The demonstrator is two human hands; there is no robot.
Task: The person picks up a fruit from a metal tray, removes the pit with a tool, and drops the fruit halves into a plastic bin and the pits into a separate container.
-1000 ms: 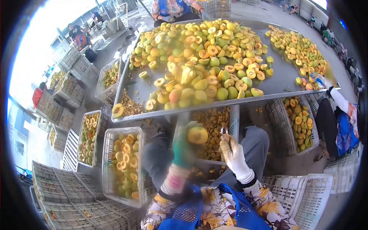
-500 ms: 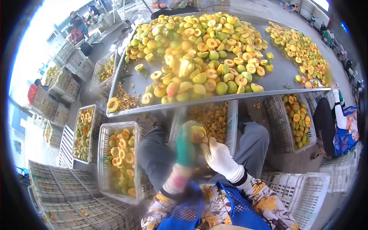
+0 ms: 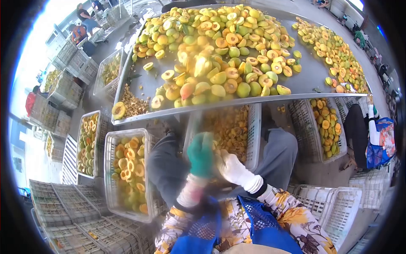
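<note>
- Fruit is what we are handling: a great heap of whole and halved yellow-green apricots (image 3: 220, 55) covers the steel table (image 3: 313, 80) across the upper half of the frame, its near edge running just above our hands.
- We see a white crate of cut halves (image 3: 230, 131) directly under that edge at frame centre, between our grey-trousered knees; it lies just beyond our fingertips, its long axis pointing away from us towards the table.
- We see a second crate of halves (image 3: 127, 169) at lower left, beside our left knee, and a narrower one (image 3: 86, 142) further left.
- We find another worker's crate (image 3: 327, 127) at right, with that person's sleeve (image 3: 372, 127) near the right edge.
- Our left hand (image 3: 201, 154), in a green glove, is blurred at centre; it looks curled, but we cannot tell whether it holds a fruit.
- Our right hand (image 3: 228, 165), in a white glove, sits touching the left one on its right side, fingers bent inward; what it grips, if anything, is hidden.
- We judge both hands about equally near the centre crate, which lies straight up-frame from them; the left-side crate is nearer the green glove.
</note>
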